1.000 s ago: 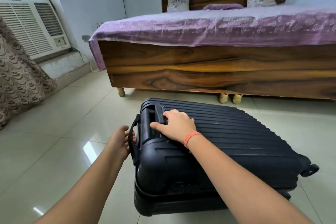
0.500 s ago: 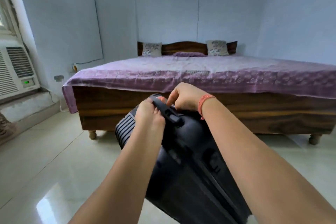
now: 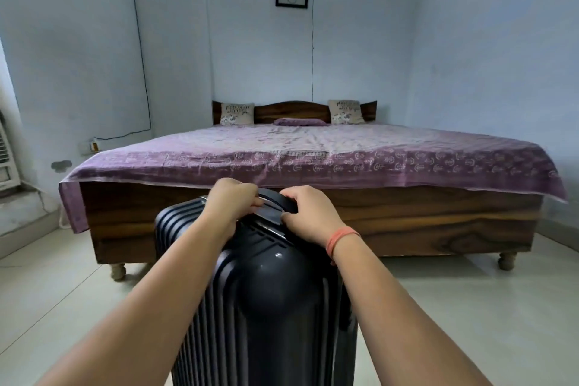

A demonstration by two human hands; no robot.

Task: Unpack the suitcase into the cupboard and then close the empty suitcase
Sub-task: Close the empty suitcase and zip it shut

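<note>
A dark navy hard-shell suitcase with ribbed sides stands upright and closed on the tiled floor right in front of me. At its top, my left hand curls round the left end of the black pull handle. My right hand, with an orange band at the wrist, grips the same handle at its right end. No cupboard shows in this view.
A wooden bed with a purple patterned sheet stands just beyond the suitcase and spans most of the room's width. Pillows lean on the headboard. An air conditioner unit sits at the far left. Pale floor tiles stretch on both sides.
The suitcase went from lying flat on the floor to standing upright. Both my hands moved onto its top handle. My view rose from the floor toward the bed and wall.
</note>
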